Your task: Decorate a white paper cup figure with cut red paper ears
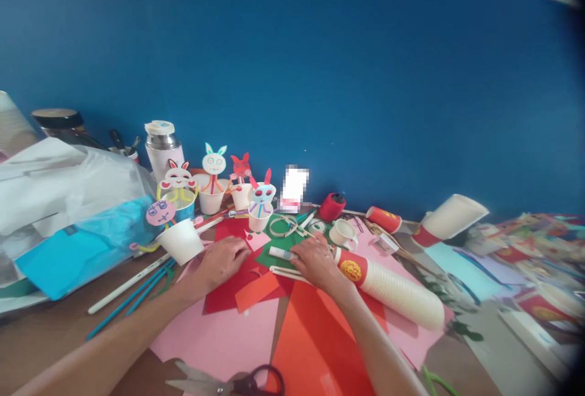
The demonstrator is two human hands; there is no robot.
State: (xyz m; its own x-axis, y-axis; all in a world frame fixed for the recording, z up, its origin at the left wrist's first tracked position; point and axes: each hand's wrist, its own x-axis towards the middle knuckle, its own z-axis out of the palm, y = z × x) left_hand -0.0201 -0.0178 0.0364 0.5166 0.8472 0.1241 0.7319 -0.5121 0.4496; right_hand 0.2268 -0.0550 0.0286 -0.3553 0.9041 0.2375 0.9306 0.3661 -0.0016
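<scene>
The right hand [315, 256] has its fingers at the end of a small white tube [280, 253] above the green paper [274, 240]; whether it grips the tube cannot be told. The left hand [223, 262], fingers curled, is over the red paper [217, 301]; its grip cannot be confirmed either.

Beyond, five paper faces stand at paper cups, four with ears (these appear largely finished). Loose paper pieces, including an orange strip [256, 291], lie between the hands, apparently unattached. Nearer the person, the scissors [222, 388] lie open beside a large orange sheet [315, 335]; a cup stack [402, 292] lies at right, seemingly undecorated by faces.
</scene>
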